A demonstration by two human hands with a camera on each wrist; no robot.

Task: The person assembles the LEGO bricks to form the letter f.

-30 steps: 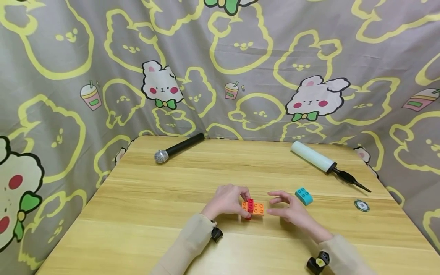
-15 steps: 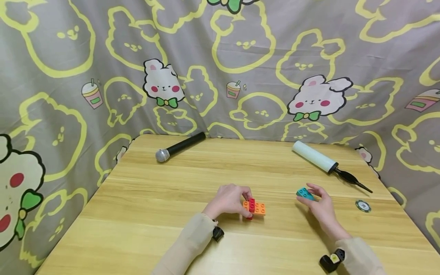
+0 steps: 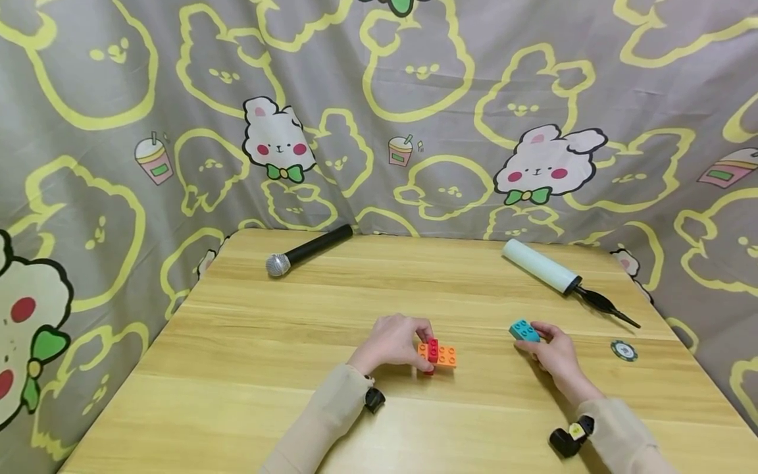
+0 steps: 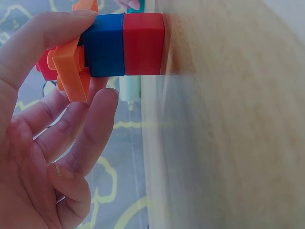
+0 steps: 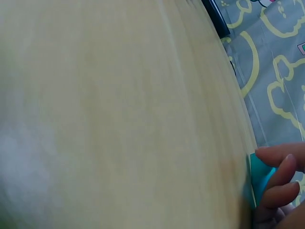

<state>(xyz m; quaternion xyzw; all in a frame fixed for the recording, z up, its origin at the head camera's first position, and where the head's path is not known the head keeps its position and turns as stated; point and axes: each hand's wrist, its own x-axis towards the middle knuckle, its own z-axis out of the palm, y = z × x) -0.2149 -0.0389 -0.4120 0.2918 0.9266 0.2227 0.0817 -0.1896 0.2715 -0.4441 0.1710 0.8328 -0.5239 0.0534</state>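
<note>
My left hand (image 3: 391, 343) pinches a small stack of toy building bricks between thumb and fingers. In the left wrist view the stack has a red brick (image 4: 144, 44) at the bottom, close to the tabletop, then a blue brick (image 4: 106, 45), then an orange piece (image 4: 70, 71). The head view shows a red brick (image 3: 433, 351) crossing the top of the orange piece, whose studs stick out to the right. Further right, my right hand (image 3: 556, 359) grips a teal brick (image 3: 524, 330) by its right side, studs facing up.
A microphone (image 3: 308, 251) lies at the back left of the wooden table (image 3: 237, 382). At the back right is a pale hand pump (image 3: 541, 266) with a black nozzle. A poker chip (image 3: 624, 351) lies right of my right hand. Patterned cloth (image 3: 331, 79) hangs behind.
My right hand has moved right, away from the brick stack, and taken hold of the teal brick. My left hand has kept its hold on the stack in nearly the same place.
</note>
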